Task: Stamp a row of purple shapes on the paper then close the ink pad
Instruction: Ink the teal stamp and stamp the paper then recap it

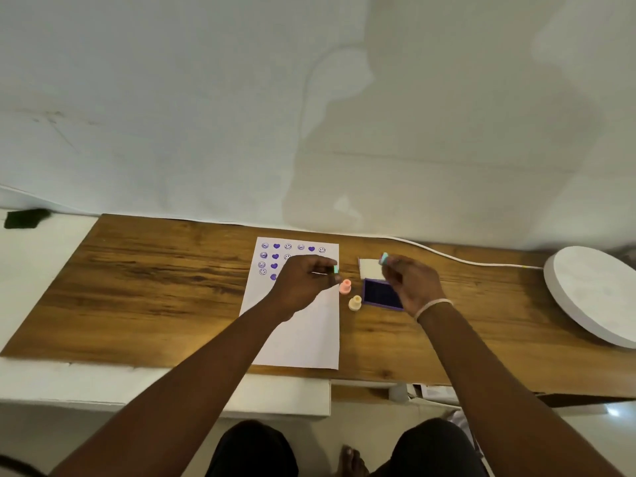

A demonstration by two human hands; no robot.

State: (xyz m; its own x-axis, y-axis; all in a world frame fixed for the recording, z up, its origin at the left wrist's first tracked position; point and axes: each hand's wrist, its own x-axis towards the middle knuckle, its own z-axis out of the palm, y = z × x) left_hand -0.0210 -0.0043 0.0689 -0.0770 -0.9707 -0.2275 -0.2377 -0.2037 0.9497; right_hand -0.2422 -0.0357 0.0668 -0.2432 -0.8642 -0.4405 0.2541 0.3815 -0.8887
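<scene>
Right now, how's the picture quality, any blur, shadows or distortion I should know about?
Head view: wide-angle bending curves the wooden table edges; a large soft shadow falls on the wall; the left hand and right hand are slightly motion-blurred; stamped shapes on the paper stay readable.

Left hand (303, 282) hides stamped rows — right disc (592, 294) (white) cropped.

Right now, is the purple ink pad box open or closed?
Open. The purple ink pad box shows its dark inky surface facing up, and its white lid lies flipped back on the wooden table behind it.
</scene>
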